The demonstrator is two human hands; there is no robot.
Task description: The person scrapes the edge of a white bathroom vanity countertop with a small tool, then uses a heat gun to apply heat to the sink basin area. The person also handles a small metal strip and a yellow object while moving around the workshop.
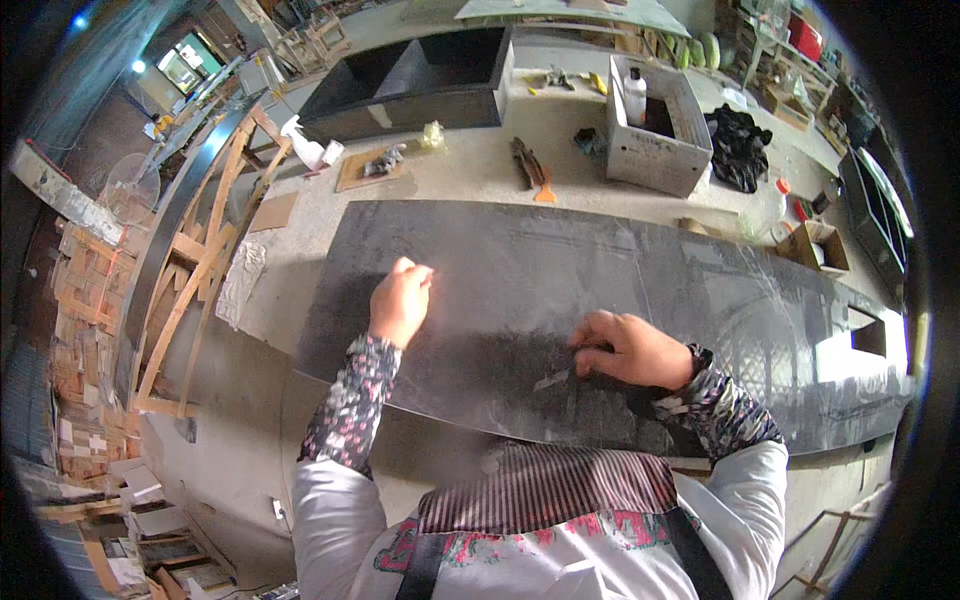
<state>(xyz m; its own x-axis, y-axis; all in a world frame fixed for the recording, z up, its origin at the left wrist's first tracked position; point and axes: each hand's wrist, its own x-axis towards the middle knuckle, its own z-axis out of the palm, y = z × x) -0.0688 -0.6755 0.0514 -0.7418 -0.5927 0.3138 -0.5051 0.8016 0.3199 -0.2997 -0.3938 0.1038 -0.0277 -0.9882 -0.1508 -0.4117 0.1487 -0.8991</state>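
A long dark grey slab (480,260) with a dusty, scuffed face lies across the workbench in front of me. Over its left part, my left hand (398,305) is closed with the fingers pinched together; whatever they may hold is too small to make out. Farther right, my right hand (635,350) is closed low over the slab near its front edge. A thin pale strip (552,380) shows beside its fingertips, and I cannot tell whether the fingers grip it. Near its right end, the slab has a rectangular cutout (866,332).
Behind the slab are pliers (525,163), an orange scraper (545,187), a whitish box (655,165) with a bottle (635,97) inside, and a black plastic bag (738,147). A dark open-topped cabinet (410,85) stands at the back. Wooden frames (205,255) lean at left.
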